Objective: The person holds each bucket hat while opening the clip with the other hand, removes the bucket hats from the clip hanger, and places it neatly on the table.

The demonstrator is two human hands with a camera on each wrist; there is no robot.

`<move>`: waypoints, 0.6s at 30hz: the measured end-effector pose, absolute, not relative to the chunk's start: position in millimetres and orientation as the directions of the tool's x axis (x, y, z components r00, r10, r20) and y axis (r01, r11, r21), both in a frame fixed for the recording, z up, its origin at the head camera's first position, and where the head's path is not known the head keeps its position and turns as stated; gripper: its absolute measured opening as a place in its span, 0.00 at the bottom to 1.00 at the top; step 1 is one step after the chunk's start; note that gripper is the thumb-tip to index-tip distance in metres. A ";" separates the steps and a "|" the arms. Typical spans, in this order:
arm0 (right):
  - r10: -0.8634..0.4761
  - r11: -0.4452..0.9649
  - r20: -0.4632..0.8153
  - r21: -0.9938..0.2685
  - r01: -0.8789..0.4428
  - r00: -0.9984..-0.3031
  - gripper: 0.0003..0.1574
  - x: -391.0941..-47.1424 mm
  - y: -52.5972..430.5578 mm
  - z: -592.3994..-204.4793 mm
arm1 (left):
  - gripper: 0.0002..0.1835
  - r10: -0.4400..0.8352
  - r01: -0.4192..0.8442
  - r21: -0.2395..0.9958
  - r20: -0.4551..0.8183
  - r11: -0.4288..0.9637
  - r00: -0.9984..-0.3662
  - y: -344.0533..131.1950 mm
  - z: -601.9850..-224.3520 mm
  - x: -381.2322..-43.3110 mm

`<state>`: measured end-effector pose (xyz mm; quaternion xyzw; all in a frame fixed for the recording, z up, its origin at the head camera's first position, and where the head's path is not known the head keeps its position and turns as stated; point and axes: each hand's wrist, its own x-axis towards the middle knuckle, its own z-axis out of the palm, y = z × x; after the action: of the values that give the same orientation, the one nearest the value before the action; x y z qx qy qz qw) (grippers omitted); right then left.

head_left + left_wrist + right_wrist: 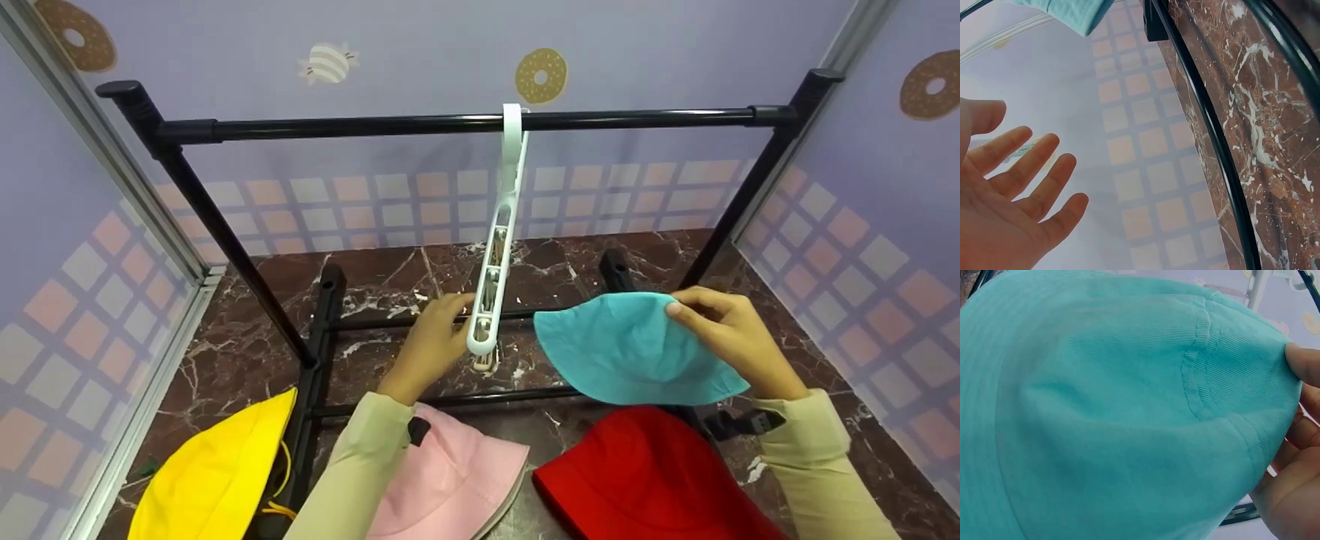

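A turquoise bucket hat [637, 349] hangs from my right hand [724, 337], pinched by the crown between thumb and fingers. The right wrist view shows the hat's crown [1140, 394] close up, with the thumb pressed on the fabric. My left hand [435, 337] is beside the lower end of a white hanger [495, 277] with several clips. In the left wrist view the left hand's fingers [1053, 185] are spread and hold nothing. The hanger is hooked over the black rail [360, 127], seen nearly end-on. In the head view some left fingertips are hidden behind it.
Yellow [217, 472], pink [450, 480] and red [645, 480] bucket hats lie along the near side. The rack's posts [232, 247] stand left and right, with low crossbars [480, 397] above a marbled floor [390, 277]. Patterned walls surround the rack.
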<state>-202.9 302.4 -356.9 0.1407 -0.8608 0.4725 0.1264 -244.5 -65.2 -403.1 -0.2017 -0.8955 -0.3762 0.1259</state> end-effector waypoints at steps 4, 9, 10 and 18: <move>-0.106 0.551 0.372 -0.750 -0.366 -0.922 0.11 -192.8 314.5 -358.2 | 0.23 0.279 0.456 0.639 0.364 0.619 -0.889 -66.1 -405.2 -237.4; -0.061 0.566 0.367 -0.753 -0.335 -0.928 0.13 -179.3 331.0 -358.6 | 0.20 0.295 0.499 0.643 0.405 0.581 -0.865 -67.4 -407.5 -226.9; -0.044 0.562 0.358 -0.763 -0.319 -0.933 0.14 -176.9 333.9 -358.5 | 0.18 0.291 0.500 0.653 0.408 0.569 -0.865 -67.3 -408.4 -225.2; 0.058 0.502 0.301 -0.833 -0.233 -0.952 0.16 -167.1 359.3 -358.2 | 0.14 0.209 0.416 0.757 0.360 0.503 -0.909 -66.9 -418.7 -220.7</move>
<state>-167.1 359.3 -358.2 0.0511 -0.8542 0.4962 0.1466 -220.7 -66.9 -418.7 -0.1818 -0.8598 -0.4640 0.1115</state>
